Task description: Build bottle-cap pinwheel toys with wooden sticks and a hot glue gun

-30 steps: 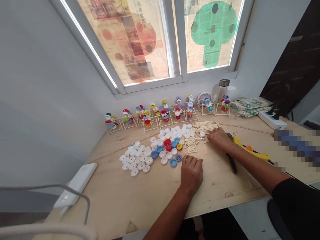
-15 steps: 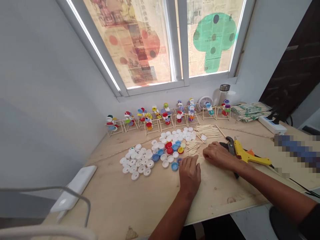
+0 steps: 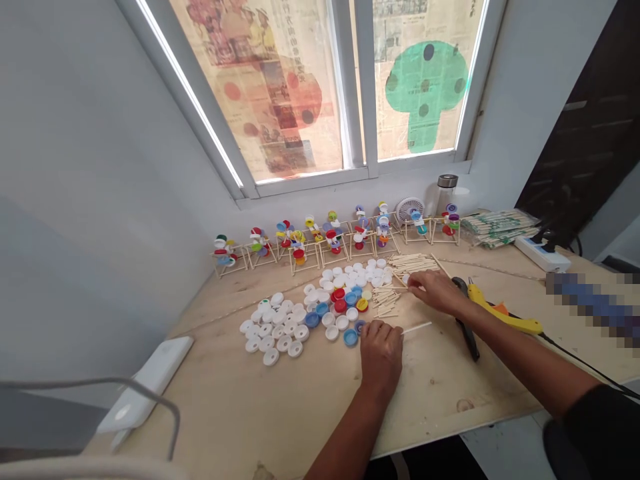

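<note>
Gripped a pale stick (image 3: 417, 327) by its near end in the left hand (image 3: 381, 350), curled shut with the thumb side to the right. Looked like a pinch, though hidden under the knuckles. Lay low over the plywood table (image 3: 300, 413), long axis running left to right, free tip poking out below the right hand (image 3: 435, 291) and well short of it. Reached forward with that right hand to the heap of short sticks (image 3: 384, 300), fingertips bunched and bent down at its right edge, just below the longer sticks (image 3: 413, 261). Could not tell whether anything was nipped between them. Sat far closer to the stick on the left side, then: touching there, near but apart on the right. Kept clear of the yellow glue gun (image 3: 500, 313) and black cutters (image 3: 470, 341) beside the right wrist. Crowded the left knuckles with coloured caps (image 3: 340, 303), and beyond them white caps (image 3: 275, 327).
</note>
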The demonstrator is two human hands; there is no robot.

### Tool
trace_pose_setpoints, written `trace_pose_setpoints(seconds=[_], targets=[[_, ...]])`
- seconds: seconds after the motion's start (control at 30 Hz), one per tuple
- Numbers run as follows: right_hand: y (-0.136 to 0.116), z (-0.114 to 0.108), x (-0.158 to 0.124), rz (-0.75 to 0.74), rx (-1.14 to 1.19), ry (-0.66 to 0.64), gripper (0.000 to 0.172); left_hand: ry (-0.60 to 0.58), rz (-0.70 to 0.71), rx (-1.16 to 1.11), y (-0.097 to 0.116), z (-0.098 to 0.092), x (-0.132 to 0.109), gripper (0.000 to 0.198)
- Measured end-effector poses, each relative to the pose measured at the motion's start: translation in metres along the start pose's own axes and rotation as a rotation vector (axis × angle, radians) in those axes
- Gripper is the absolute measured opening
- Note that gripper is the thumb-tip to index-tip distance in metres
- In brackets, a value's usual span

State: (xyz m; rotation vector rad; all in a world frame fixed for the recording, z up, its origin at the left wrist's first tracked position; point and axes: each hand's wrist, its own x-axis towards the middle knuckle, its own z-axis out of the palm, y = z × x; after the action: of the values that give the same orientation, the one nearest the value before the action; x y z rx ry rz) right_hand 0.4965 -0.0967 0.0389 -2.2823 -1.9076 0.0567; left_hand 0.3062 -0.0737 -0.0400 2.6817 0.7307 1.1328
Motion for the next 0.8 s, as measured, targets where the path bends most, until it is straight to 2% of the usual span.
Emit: trace_pose_setpoints(seconds=[0.17, 0.4, 0.63, 0.8], targets=[[-0.001, 0.008, 0.038, 0.187, -0.124, -0.023, 0.015, 0.003, -0.030, 0.002, -0.002, 0.002, 0.000, 0.014], [-0.014, 0.022, 0.066, 0.283, -0.209, -0.089, 0.026, -0.006, -0.062, -0.024, -0.003, 0.000, -0.001, 0.010], [-0.017, 0.024, 0.075, 0.346, -0.154, -0.065, 0.026, -0.026, -0.054, 0.011, -0.003, 0.000, -0.002, 0.010], [-0.019, 0.010, 0.056, 0.281, -0.027, 0.061, 0.017, -0.055, -0.052, 0.070, -0.003, 0.001, -0.002, 0.009]])
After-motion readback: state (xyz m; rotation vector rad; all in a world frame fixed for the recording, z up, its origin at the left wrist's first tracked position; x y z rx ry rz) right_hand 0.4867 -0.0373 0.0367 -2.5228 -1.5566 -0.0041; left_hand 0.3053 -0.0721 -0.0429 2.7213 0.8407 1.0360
